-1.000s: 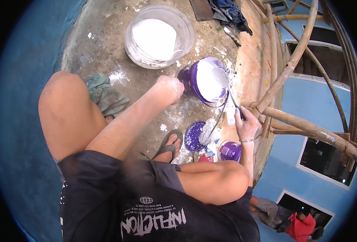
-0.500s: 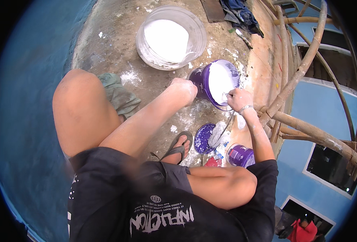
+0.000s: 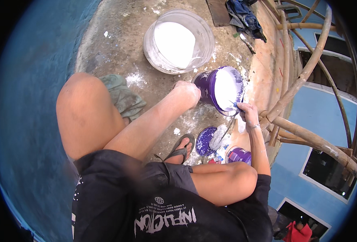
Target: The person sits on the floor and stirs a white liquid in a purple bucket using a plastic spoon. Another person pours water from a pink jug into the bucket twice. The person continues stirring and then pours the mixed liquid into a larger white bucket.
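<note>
A purple bucket with thick white paste inside leans on its side, its mouth facing right. My left hand is closed against the bucket's base end, with the fingertips hidden. At the near edge of the mouth, my right hand pinches a small blue object that reaches over the rim; its full shape is hidden. A wide translucent tub, holding more white material, stands just beyond the bucket.
A purple lid with a crumpled clear plastic bag lies near my sandalled foot. Another purple bucket stands by my right knee. Bamboo poles rise at the right, a blue wall at the left. Dark cloth lies far off.
My right hand has drawn back toward me along the bucket's rim, and the blue object now shows at its fingers. My left hand stays against the bucket. The whole view has shifted slightly.
</note>
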